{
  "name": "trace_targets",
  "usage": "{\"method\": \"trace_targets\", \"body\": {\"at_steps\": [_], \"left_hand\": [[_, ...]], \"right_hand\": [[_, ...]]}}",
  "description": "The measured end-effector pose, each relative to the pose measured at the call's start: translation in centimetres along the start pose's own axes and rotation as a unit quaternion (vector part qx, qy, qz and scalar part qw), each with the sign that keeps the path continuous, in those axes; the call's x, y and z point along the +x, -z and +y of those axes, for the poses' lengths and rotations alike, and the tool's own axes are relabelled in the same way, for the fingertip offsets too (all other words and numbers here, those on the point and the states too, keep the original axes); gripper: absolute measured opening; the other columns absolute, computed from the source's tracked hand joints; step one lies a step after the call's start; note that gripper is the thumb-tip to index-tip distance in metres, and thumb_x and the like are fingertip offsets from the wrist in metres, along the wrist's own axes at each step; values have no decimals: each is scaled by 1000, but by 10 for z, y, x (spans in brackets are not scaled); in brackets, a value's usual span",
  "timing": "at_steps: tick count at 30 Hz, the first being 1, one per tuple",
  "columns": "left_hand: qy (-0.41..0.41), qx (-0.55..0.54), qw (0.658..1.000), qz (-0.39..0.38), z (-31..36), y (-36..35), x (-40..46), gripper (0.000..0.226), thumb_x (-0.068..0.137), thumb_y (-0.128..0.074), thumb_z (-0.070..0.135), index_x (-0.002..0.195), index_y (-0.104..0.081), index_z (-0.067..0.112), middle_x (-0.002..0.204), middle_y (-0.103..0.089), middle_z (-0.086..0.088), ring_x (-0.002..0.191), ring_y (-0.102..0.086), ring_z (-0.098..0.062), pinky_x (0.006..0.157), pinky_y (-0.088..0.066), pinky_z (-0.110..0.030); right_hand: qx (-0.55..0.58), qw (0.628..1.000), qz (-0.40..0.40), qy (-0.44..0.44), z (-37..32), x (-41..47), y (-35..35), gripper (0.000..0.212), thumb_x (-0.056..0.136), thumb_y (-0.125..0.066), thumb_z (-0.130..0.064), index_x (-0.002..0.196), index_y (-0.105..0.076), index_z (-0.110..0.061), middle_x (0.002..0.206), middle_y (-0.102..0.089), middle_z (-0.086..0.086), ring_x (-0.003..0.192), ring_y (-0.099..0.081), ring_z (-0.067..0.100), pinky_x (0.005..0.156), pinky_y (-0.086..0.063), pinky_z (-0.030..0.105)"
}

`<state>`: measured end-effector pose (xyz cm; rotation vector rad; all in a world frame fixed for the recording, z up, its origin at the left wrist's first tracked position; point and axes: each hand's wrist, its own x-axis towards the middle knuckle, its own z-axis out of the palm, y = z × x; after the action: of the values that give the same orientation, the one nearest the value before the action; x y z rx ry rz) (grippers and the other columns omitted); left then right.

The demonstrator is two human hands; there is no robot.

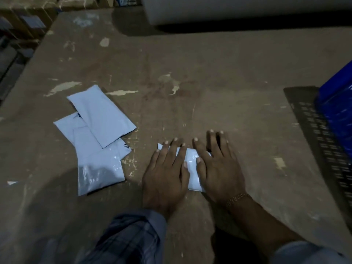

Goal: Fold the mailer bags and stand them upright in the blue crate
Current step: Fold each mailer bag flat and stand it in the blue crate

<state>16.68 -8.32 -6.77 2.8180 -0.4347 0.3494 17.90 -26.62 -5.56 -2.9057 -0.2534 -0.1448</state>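
Both hands lie flat, fingers spread, on a folded mailer bag [192, 168] at lower centre of the frame. The left hand [165, 172] presses its left part; the right hand [219, 168] presses its right part. Loose mailer bags [99, 134] overlap at centre left. The blue crate [337, 111] sits at the right edge of the wooden table [190, 73].

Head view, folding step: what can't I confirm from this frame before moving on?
- Blue crate: cut off by the right edge, so its inside and any bags in it are hidden.
- Bag being folded: mostly covered by the left hand and right hand; fold count unclear.
- Loose bags: overlapping, so the exact number is uncertain.
- White roll: cut off at the top.
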Motion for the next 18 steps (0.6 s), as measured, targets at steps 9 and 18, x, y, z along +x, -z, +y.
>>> {"method": "trace_targets", "body": {"at_steps": [9,18], "left_hand": [[27,13,999,22,3,-7,0,52,108,-35,33,157,-48,21,163,-44,-2,148,-43,-25,118,-37,-46],[17,35,999,20,2,-7,3,55,104,-34,28,153,-52,9,161,-48,-8,148,-45,-27,121,-35,-44]], "right_hand": [[-28,999,24,-21,-8,-3,-8,56,105,-25,-39,158,-41,-25,167,-27,17,157,-15,38,125,-22,50],[-33,998,47,-31,-17,-18,-9,57,105,-23,-35,155,-45,-19,162,-34,20,152,-25,43,123,-23,50]]}}
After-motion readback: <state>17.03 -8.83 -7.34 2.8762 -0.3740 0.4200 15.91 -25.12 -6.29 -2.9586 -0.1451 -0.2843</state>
